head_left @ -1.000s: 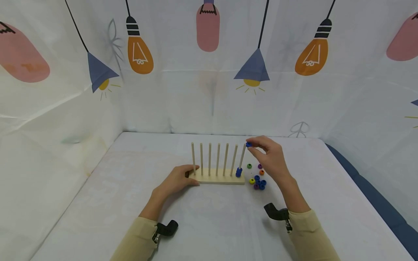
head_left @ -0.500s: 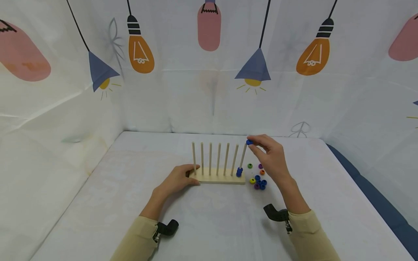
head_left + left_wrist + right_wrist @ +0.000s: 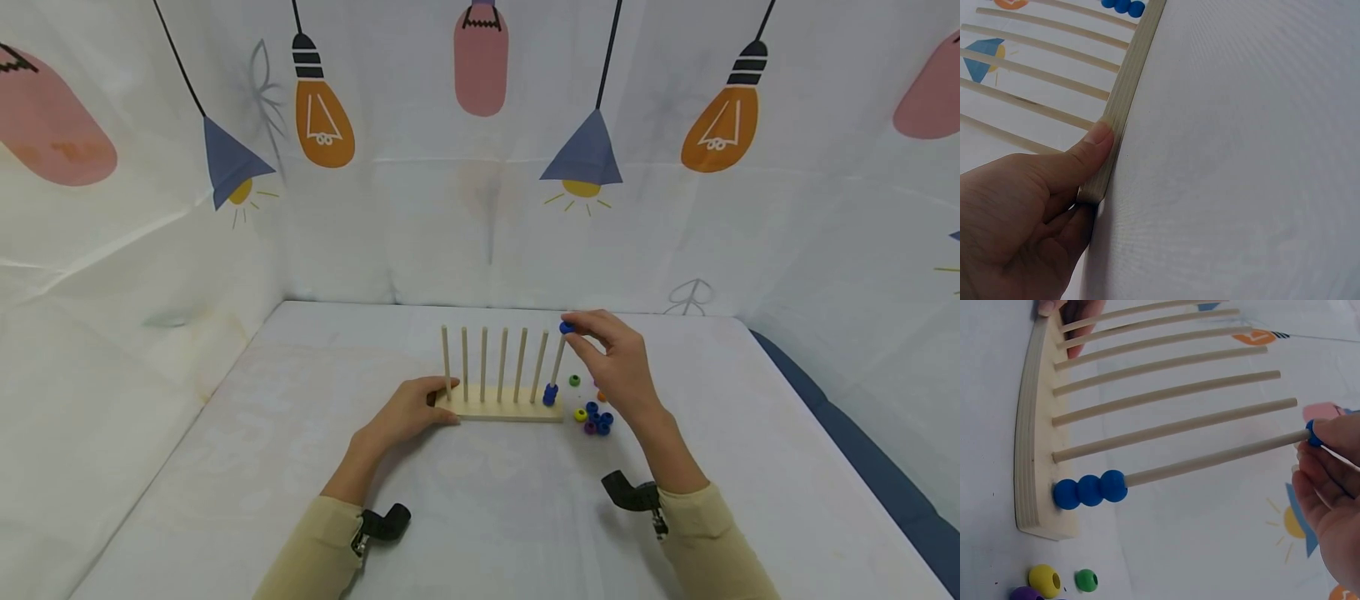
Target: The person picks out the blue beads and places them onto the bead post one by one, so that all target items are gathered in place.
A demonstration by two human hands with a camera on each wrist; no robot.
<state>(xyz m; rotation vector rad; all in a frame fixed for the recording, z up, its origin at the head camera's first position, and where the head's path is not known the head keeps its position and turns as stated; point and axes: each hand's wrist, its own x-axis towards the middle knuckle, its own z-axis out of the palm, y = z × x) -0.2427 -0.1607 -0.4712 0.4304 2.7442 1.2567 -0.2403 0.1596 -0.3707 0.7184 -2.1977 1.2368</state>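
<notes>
A wooden peg rack (image 3: pixel 495 410) with a row of upright pegs stands on the table. My left hand (image 3: pixel 405 410) grips its left end, thumb on the front edge in the left wrist view. Three blue beads (image 3: pixel 1090 490) are stacked at the foot of the rightmost peg (image 3: pixel 1216 459). Between thumb and fingertips my right hand (image 3: pixel 618 358) pinches another blue bead (image 3: pixel 567 327) at that peg's top. In the right wrist view this bead touches the peg's tip; whether the tip is inside its hole is hidden by the thumb.
Loose beads lie right of the rack: several blue ones (image 3: pixel 603 429), a yellow bead (image 3: pixel 1044 580), a green bead (image 3: pixel 1086 580), a purple bead (image 3: pixel 589 428) and an orange one (image 3: pixel 602 396) partly behind the right hand. A printed white curtain (image 3: pixel 450 233) rises behind the table (image 3: pixel 480 500).
My right hand has shifted slightly left, bringing the pinched blue bead from beside the rightmost peg onto its tip. The left hand and the rack stay in place.
</notes>
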